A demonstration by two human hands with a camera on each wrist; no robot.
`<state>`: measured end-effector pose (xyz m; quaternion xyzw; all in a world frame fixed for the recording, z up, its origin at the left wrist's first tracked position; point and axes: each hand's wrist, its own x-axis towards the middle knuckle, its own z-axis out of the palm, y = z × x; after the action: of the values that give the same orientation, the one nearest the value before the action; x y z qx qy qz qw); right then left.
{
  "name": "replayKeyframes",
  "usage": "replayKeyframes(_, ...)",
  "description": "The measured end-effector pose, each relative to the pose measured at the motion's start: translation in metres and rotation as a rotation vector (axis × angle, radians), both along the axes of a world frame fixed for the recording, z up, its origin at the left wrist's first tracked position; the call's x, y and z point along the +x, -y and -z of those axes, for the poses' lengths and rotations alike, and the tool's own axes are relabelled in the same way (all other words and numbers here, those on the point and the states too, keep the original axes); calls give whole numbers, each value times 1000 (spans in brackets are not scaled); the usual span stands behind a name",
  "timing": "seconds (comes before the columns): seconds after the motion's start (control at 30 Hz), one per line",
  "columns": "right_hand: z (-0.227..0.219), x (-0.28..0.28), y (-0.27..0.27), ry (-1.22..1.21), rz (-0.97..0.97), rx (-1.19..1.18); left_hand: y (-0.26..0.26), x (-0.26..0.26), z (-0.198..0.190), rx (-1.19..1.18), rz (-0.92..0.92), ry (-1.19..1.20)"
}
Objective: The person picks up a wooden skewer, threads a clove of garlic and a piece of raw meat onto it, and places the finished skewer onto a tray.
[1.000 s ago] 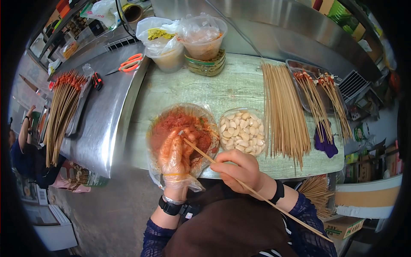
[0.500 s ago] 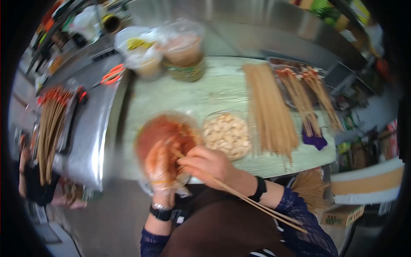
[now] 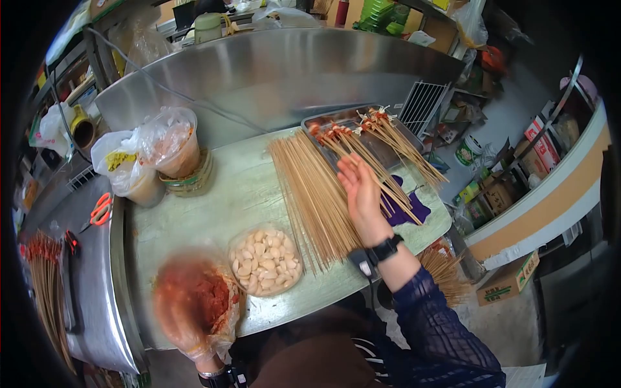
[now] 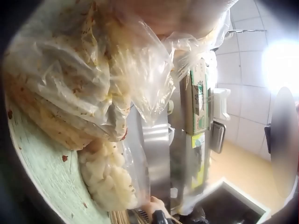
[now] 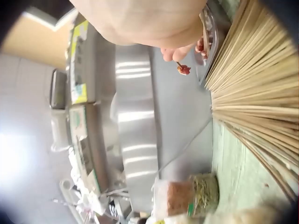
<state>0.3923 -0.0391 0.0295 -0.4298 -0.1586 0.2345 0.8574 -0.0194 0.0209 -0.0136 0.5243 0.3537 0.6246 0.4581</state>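
My left hand (image 3: 180, 320), in a clear plastic glove stained red, is motion-blurred over a plastic-lined bowl of red minced mixture (image 3: 217, 301); its fingers are too smeared to read. In the left wrist view the stained plastic bag (image 4: 60, 93) around the bowl fills the left. Beyond the bundle of bare bamboo skewers (image 3: 314, 194), my bare right hand (image 3: 363, 200) is at the metal tray (image 3: 310, 121) with its finished skewers (image 3: 401, 142). The right wrist view shows a skewer tip with a red morsel (image 5: 183, 70) sticking out past the fingers that hold it.
A clear tub of peeled garlic cloves (image 3: 265, 262) stands right of the bowl. Bagged tubs (image 3: 168, 142) are at the back left. Orange-handled scissors (image 3: 101, 209) and more red-tipped skewers (image 3: 48, 291) lie on the steel counter. A purple cloth (image 3: 414, 210) lies beneath skewer ends.
The right hand has left the bowl, carrying a skewer to the tray at the right. The left hand stays at the bowl. The head view has swung right.
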Motion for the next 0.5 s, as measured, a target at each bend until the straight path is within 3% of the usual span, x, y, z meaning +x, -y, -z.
replayKeyframes(0.1, 33, 61, -35, -163, 86, -1, 0, 2, -3, 12, 18, 2)
replayKeyframes(0.23, 35, 75, -47, -296, 179, -26, 3, 5, -7, -55, -3, 14)
replayKeyframes(0.27, 36, 74, -47, -433, 174, 12, 4, 7, -9, -46, -2, 18)
replayKeyframes(0.37, 39, 55, -32, -51, -277, -310, 7, 9, -10, -37, -6, 17)
replayKeyframes(0.4, 38, 36, -33, 63, -257, -412, 7, 8, -9, -33, -6, 15)
replayKeyframes(0.5, 48, 13, -33, 1325, 33, -1063, 4, 2, -2, -14, -12, -50)
